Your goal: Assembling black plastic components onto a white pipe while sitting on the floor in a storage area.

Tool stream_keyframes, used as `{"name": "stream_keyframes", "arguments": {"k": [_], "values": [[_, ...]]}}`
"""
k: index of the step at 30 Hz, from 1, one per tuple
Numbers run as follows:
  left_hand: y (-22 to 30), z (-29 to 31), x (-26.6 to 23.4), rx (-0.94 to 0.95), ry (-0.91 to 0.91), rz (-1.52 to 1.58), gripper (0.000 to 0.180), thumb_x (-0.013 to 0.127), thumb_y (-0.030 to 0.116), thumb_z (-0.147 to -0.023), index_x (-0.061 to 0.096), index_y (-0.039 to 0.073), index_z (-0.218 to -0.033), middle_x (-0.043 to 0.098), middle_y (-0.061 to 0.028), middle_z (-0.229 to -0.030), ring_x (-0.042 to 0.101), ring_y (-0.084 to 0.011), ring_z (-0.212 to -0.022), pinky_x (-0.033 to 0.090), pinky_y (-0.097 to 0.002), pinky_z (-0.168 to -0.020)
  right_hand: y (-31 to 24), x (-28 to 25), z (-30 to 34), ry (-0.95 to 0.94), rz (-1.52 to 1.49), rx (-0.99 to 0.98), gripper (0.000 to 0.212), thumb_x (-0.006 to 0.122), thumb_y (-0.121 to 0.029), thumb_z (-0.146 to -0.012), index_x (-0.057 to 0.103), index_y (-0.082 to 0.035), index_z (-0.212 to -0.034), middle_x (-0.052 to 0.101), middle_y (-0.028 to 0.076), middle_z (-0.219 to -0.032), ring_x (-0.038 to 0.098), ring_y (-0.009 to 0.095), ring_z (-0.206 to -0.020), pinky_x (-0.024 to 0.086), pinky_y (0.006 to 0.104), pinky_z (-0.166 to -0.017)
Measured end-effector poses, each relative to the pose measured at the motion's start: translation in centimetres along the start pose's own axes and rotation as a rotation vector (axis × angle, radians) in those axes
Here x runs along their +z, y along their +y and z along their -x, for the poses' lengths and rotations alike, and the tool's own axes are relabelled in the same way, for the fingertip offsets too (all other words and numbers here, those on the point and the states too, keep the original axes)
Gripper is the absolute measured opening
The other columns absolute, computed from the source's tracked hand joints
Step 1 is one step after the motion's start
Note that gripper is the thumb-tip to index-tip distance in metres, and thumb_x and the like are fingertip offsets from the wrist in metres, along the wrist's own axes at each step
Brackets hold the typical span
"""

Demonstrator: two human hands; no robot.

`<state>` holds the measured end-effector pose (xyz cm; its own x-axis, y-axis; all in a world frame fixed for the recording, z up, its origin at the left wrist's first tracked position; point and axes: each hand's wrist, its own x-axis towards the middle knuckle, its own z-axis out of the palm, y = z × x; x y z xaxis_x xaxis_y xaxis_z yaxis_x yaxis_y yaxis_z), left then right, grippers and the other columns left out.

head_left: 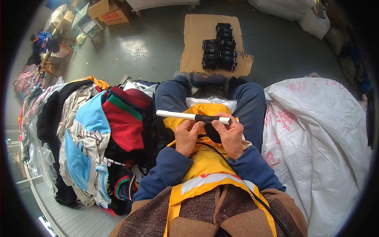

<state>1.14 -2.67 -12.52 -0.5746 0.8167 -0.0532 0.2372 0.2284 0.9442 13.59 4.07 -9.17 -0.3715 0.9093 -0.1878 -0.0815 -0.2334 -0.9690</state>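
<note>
In front of my lap I hold a smooth white rod point(175, 115), roughly level, its longer bare end pointing left. A band of black fabric point(204, 118) is wrapped round it right of the middle. My left hand point(187, 136) is closed, with thumb and fingers pinching at the band's lower edge. My right hand point(229, 137) grips the rod's right end from below, its thumb near the black fabric. More black material shows between the hands; its shape is partly hidden. Beneath lies a yellow apron point(209, 162) with a black cord across it.
Ahead on the floor, a cardboard sheet point(193, 39) bears stacked small black fabric bundles point(221, 51). To my left is a heap of mixed clothes point(90, 130). A large white woven sack point(312, 146) fills the right side. Cardboard boxes point(110, 14) stand at the far left.
</note>
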Motion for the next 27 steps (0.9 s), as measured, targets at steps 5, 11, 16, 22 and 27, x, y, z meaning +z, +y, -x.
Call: {"name": "stream_keyframes", "arguments": {"k": [5,11,16,22,27], "values": [[0.7,-0.1,-0.5,-0.431,-0.178,0.940,0.041,0.070,0.003,-0.077,0.055,-0.001,-0.115,0.063,-0.0054,-0.086,0.058,-0.0113,-0.066,0.046,-0.0220,-0.050,0.8,-0.9,-0.4,-0.035,-0.178,0.176,0.020,0.068,-0.012,-0.082,0.061,0.000,-0.097,0.061,0.002,-0.082,0.056,0.007,-0.071,0.048,0.0182,-0.066],[2.4,-0.1,-1.0,-0.449,-0.186,0.974,0.022,0.068,-0.002,-0.076,0.059,0.000,-0.096,0.061,-0.0073,-0.082,0.056,-0.0112,-0.061,0.046,-0.0209,-0.050,0.2,-1.3,-0.8,-0.113,-0.396,0.261,0.016,0.068,-0.009,-0.082,0.061,-0.001,-0.094,0.061,0.003,-0.083,0.058,0.008,-0.071,0.051,0.0206,-0.068],[2.5,-0.1,-1.4,-0.545,-0.216,1.041,0.017,0.062,-0.003,-0.078,0.059,0.000,-0.094,0.062,-0.0082,-0.084,0.055,-0.0122,-0.062,0.045,-0.0211,-0.051,0.9,-2.4,-1.1,-0.199,-0.199,0.168,0.018,0.065,0.001,-0.081,0.059,0.001,-0.098,0.061,0.007,-0.093,0.060,0.012,-0.081,0.051,0.0238,-0.076],[2.9,-0.1,-2.0,-0.608,-0.214,1.040,0.015,0.055,-0.005,-0.079,0.058,0.002,-0.092,0.060,-0.0079,-0.084,0.055,-0.0132,-0.070,0.045,-0.0243,-0.054,-0.5,-2.7,-1.9,-0.389,0.193,-0.347,0.025,0.064,0.011,-0.072,0.060,0.000,-0.094,0.063,0.010,-0.092,0.061,0.017,-0.086,0.049,0.0255,-0.079],[2.9,-0.1,-1.8,-0.635,-0.187,1.042,0.020,0.054,-0.006,-0.079,0.056,0.000,-0.099,0.058,-0.0098,-0.088,0.057,-0.0156,-0.069,0.049,-0.0251,-0.055,-0.6,-2.3,-1.9,-0.367,0.354,-0.507,0.028,0.063,0.012,-0.068,0.060,-0.002,-0.092,0.063,0.012,-0.091,0.062,0.022,-0.085,0.049,0.0281,-0.077]]}}
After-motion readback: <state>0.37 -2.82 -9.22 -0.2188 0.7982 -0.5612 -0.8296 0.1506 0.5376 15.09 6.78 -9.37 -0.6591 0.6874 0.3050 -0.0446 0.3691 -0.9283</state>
